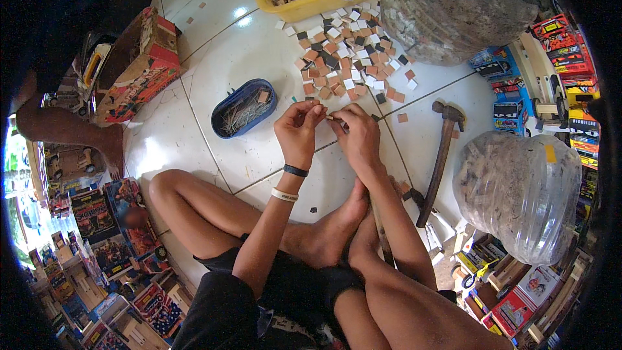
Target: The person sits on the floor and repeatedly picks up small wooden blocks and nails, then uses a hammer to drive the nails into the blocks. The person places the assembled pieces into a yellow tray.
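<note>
In front of my crossed legs, my left hand [299, 131] and my right hand [357, 137] meet with their fingertips almost touching. The fingers of both are pinched. A small pale piece [330, 116] shows at my right fingertips, too small to name; whatever my left fingers grip is hidden. Left of my hands stands a blue oval container [219, 131] with thin nails [241, 116] and one tan square in it. Just beyond my fingers spreads a loose pile of small square chips [350, 58] in tan, white and black.
A yellow tub [311, 8] of similar chips stands behind the pile. To the right lies a hammer [443, 155] with a wooden handle, near two large clear plastic jugs [518, 198]. Colourful toy trucks [103, 240] crowd both sides. Another person's leg [71, 129] is at left.
</note>
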Demonstrator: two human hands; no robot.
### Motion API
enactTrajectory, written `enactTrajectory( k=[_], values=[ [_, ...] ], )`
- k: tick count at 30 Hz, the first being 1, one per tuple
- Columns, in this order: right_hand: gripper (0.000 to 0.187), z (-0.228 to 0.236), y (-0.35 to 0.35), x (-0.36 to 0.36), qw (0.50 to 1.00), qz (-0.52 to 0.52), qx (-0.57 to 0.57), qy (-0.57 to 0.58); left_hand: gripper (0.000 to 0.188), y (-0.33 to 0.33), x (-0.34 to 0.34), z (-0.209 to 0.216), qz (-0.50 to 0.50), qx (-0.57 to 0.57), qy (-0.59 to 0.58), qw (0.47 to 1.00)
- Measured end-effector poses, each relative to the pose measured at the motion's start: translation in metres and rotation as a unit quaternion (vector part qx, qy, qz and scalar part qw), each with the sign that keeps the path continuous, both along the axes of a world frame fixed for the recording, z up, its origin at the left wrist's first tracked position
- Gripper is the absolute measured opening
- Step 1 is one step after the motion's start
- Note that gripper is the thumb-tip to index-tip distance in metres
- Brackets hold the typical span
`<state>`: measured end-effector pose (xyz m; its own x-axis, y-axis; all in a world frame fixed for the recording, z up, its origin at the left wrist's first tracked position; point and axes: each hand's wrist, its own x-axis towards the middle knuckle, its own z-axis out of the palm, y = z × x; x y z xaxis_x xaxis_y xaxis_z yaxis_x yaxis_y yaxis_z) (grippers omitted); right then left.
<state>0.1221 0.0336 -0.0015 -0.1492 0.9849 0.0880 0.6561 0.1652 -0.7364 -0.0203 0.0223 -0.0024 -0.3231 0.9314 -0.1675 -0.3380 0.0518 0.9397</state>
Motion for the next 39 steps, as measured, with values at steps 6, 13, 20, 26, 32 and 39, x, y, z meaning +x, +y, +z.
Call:
enactTrajectory(
  k=[6,13,20,26,32,39],
  values=[
    [0.021,0.000,0.000,0.001,1.000,0.001,-0.003,0.004,0.011,-0.001,0.000,-0.004,-0.006,0.010,0.043,0.999],
    [0.017,-0.001,0.001,0.000,0.999,-0.006,0.050,0.000,0.008,-0.001,0.003,-0.003,0.008,0.023,0.047,0.999],
    [0.016,0.001,0.001,-0.001,0.999,-0.008,0.047,0.000,0.007,-0.001,0.005,0.002,0.018,0.009,0.088,0.996],
    [0.015,0.001,0.002,0.000,1.000,-0.001,0.024,0.006,0.007,-0.007,0.011,0.011,-0.017,0.044,0.376,0.925],
    [0.015,0.004,0.000,-0.001,1.000,-0.006,-0.007,-0.004,0.009,-0.006,0.020,0.010,0.021,0.076,0.381,0.921],
    [0.038,0.017,-0.004,0.003,0.999,-0.035,-0.027,0.012,0.017,-0.006,0.019,0.003,0.053,0.143,0.413,0.898]
  ],
)
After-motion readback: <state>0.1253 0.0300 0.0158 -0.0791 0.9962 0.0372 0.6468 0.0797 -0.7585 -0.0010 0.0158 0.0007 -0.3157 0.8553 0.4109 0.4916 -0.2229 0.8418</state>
